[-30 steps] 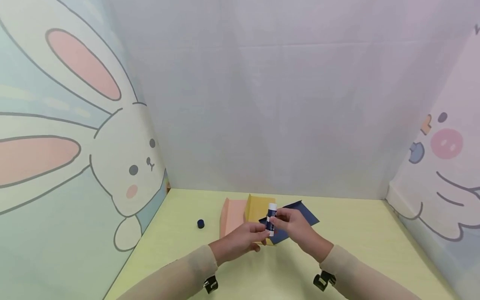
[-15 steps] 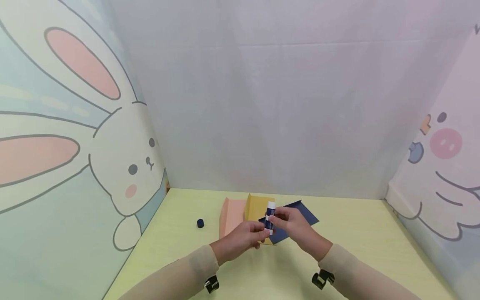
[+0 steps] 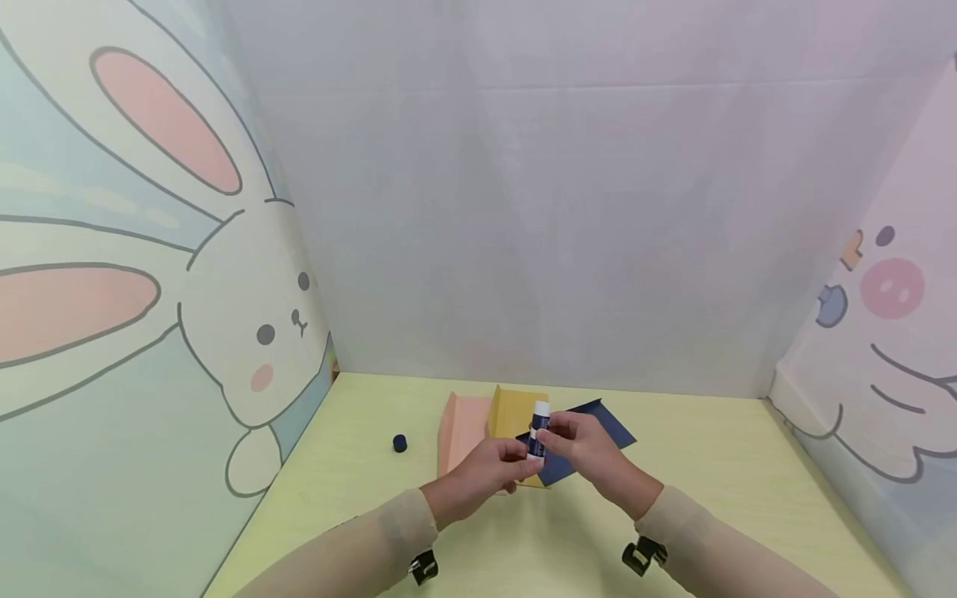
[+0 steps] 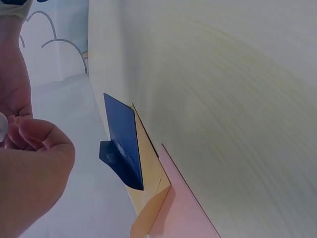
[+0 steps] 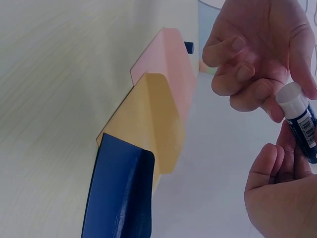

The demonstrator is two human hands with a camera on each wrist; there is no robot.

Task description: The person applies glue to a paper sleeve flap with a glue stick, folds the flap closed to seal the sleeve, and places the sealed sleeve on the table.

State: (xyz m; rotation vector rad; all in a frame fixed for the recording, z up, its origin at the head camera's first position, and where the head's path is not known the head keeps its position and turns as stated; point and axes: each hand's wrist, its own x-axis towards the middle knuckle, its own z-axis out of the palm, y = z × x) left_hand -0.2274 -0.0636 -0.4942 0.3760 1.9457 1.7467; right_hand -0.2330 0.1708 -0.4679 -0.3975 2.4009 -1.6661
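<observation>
Head view: shows glue stick (image 3: 540, 421) near upright, slight tilt, btwn L hand (image 3: 486, 475) & R hand (image 3: 596, 455), held up off worktop (image 3: 336, 465). Grips white base (image 5: 291, 100) w/ L hand, btwn thumb & fingers. Pinches navy barrel (image 5: 298, 133) higher up w/ R hand, thumb & fingers. Sticks up past R hand fingers w/ white top (image 3: 542, 409). Right wrist view: shows white base right at L thumb, w/ barcode label (image 5: 305, 130) just beside it on barrel. Left wrist view: shows just a bit of glue stick at pic edge, most hidden. Beyond hands, on worktop: overlapping row, L to R, of pink paper (image 3: 463, 433), yellow paper (image 3: 516, 413), navy paper (image 5: 114, 193), each w/ raised flap. Well apart on L side: small dark cap (image 3: 399, 443), near pink paper but not touching.
</observation>
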